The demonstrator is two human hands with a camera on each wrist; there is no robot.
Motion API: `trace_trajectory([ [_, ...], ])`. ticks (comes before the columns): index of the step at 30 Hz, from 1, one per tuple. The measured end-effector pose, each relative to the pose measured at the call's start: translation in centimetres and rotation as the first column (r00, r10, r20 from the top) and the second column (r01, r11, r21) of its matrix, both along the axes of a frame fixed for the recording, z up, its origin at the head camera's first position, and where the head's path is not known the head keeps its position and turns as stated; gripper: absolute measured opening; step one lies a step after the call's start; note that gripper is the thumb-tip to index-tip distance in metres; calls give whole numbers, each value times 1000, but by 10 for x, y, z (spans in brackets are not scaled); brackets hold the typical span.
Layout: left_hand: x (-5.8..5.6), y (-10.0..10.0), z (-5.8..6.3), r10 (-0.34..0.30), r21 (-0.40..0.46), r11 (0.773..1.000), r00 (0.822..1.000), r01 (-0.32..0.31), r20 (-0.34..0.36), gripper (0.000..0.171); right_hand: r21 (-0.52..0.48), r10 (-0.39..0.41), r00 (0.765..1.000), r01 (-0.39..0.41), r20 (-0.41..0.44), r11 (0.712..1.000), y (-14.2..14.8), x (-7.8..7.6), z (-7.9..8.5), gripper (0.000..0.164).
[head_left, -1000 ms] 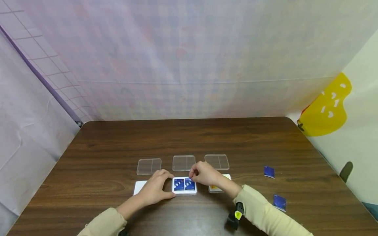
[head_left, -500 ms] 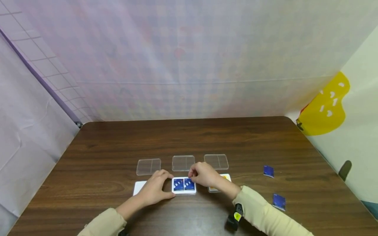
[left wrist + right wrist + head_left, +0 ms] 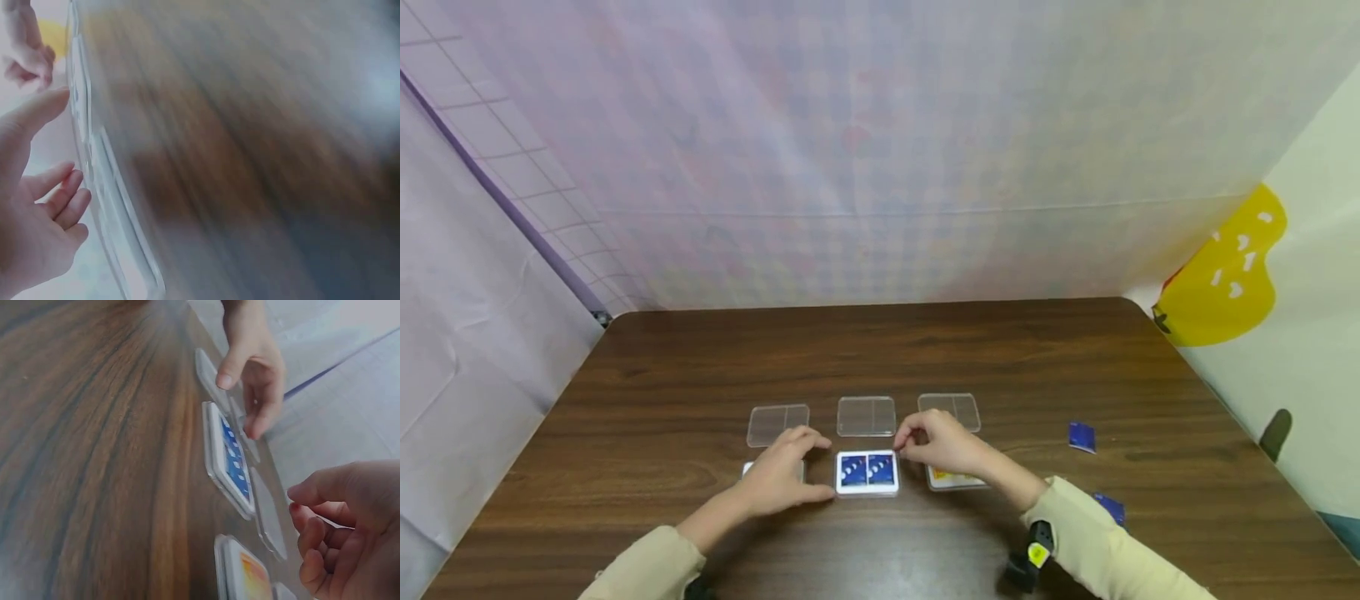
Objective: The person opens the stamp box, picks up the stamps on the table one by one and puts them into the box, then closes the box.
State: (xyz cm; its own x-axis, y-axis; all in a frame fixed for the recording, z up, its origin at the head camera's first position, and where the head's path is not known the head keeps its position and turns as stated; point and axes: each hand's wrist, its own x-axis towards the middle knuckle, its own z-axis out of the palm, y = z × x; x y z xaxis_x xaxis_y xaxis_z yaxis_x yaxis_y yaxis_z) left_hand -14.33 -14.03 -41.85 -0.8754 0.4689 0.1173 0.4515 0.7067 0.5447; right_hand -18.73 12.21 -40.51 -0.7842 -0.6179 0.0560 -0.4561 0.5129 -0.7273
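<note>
The right hand (image 3: 350,531), loosely curled, is near a clear lid (image 3: 267,515). The left hand (image 3: 256,365) hovers by blue cards (image 3: 234,459) in a white case (image 3: 218,447) on the table (image 3: 106,437).

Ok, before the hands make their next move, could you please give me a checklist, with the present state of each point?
1. Both halves of the middle case filled: ok, a blue square shows in each.
2. Right hand empty: ok, nothing shows between its fingers.
3. Middle clear panel on that case: not ok, it lies behind it on the table.
4. Near loose packet fully in sight: not ok, the right sleeve covers part.
5. Left case contents: cannot tell, the left hand hides most in the head view.
</note>
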Motion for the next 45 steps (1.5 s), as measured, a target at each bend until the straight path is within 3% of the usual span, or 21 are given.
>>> trace_trajectory([
  [8,11,-40,-2,72,16,997,994,-71,-87,55,-39,-21,999,23,49,999,37,6,12,7],
  [14,17,-72,-1,190,-9,982,981,-190,-45,61,-53,-85,991,91,107,994,74,8,21,9],
  [20,23,-92,-3,226,-21,974,973,-227,-38,63,-64,-165,976,175,141,982,111,11,26,18],
  [26,28,-99,-6,220,-21,975,975,-221,-39,66,-3,-270,961,271,52,963,149,7,26,20],
  [35,27,-99,-8,227,-43,973,974,-227,-13,61,56,-406,914,404,25,913,201,-8,17,25],
  [41,28,-98,-9,220,-51,974,975,-221,-16,58,121,-436,900,435,-21,892,223,-15,7,26],
  [45,28,-95,-11,211,-51,976,977,-212,-16,58,185,-412,910,413,-43,892,229,-16,1,26],
])
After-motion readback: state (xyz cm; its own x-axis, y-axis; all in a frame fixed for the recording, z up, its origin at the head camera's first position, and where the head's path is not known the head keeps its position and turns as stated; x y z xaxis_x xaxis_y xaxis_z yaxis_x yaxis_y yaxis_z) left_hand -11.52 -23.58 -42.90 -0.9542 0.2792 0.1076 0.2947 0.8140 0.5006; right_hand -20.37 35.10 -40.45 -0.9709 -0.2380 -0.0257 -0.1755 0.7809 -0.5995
